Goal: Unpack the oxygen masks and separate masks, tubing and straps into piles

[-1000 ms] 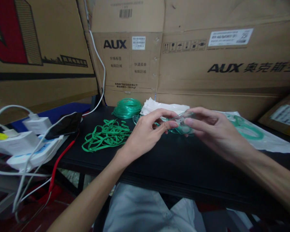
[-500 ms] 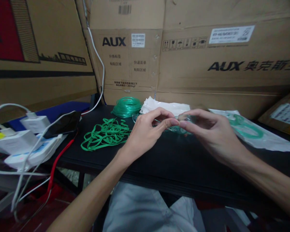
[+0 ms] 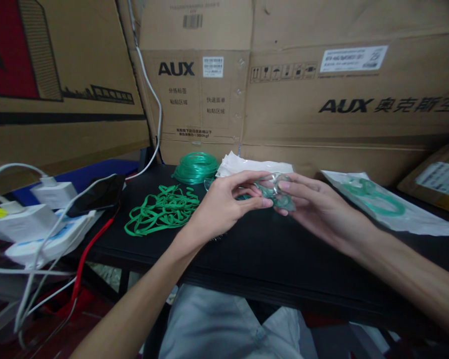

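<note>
Both hands are closed on a clear, green-tinted plastic mask (image 3: 275,192), held just above the black tabletop (image 3: 269,249): the left hand (image 3: 224,207) pinches its near edge, and the right hand (image 3: 314,209) cradles it from the other side. Left of the mask, a tangle of green elastic straps (image 3: 162,209) lies on the tabletop. Behind the straps sits a coil of green plastic tubing (image 3: 195,167). Right of the mask, a sealed clear bag (image 3: 385,209) is seen.

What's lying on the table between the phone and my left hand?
In the head view, a loose tangle of green bands lies on the black table between the phone and your left hand.
</note>
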A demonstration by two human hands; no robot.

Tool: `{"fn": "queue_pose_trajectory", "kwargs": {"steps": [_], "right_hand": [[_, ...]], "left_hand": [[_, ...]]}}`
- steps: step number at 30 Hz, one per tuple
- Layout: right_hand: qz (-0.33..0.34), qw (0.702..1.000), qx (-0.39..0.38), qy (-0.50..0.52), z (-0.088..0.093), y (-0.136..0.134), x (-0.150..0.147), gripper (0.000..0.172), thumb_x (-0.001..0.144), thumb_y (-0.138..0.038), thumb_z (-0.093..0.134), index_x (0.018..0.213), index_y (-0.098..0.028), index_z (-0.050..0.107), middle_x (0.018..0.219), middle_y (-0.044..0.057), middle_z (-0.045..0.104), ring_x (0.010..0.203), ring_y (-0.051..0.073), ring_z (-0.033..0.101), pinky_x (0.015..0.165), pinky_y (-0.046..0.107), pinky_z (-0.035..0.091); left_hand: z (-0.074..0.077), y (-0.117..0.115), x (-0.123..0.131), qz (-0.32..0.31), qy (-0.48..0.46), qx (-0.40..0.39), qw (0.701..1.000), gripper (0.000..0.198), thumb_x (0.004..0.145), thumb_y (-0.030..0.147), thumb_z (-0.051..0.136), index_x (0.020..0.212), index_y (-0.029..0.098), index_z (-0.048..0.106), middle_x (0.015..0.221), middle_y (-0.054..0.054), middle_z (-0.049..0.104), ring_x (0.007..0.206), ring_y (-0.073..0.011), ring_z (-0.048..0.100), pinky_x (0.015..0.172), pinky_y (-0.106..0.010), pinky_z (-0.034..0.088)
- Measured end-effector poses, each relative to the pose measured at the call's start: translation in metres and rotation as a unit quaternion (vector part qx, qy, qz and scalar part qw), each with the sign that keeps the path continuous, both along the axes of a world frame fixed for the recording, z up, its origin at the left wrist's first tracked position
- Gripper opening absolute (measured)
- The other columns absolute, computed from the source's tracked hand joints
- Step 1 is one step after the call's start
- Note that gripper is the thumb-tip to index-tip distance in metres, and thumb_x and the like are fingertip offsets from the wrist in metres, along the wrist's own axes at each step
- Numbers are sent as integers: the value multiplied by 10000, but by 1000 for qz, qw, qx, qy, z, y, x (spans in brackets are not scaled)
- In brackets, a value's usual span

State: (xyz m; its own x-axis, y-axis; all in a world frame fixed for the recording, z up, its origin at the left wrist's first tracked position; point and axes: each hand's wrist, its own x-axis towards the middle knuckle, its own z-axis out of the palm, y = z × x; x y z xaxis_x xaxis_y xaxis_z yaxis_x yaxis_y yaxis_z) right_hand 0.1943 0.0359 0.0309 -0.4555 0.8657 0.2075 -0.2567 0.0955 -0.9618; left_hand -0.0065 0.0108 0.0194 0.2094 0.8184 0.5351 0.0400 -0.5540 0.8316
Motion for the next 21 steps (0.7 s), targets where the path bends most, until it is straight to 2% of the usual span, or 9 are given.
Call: {"fn": "queue_pose_trajectory", "kwargs": {"steps": [4,7,13,17,21], "right_hand": [[12,1000,-9,-9,-1,1,1,142,817,-293,831,937,-223,803,998,51,743,802,153,619,613,230,506],[27,1000,-11,-8,-2,1,3,134,829,-295,830,936,-220,803,948,45,715,804,151,608,614,222,516],[26,999,20,-11,3,-7,-1,137,807,-322,854,849,-208,792,829,26,678,697,131,583,594,229,535],[-22,997,66,-20,6,-12,-3,169,761,-319,891,864,-230,792,844,18,698,690,136,610,577,234,548],[-75,989,127,-13,4,-14,-2,211,701,-322,938,843,-255,796,842,1,698,705,137,618,555,218,553]], "left_hand": [[0,0,-1,63,76,59,993,431,847,364,827,1233,184,760,1108,-72,786,862,-171,680,842,-295,539],[0,1,-3,90,97,93,987,362,870,387,804,1181,204,782,1093,-65,794,926,-193,694,865,-292,525],[0,2,-1,24,16,58,998,350,861,447,804,1059,158,790,1035,-68,788,939,-198,699,879,-301,532],[2,1,1,-10,-25,27,999,369,814,465,842,1001,152,781,1014,-59,781,932,-188,701,867,-289,536],[2,-1,1,-3,-11,15,1000,344,799,451,854,960,157,778,977,-47,776,870,-170,692,825,-276,531]]}}
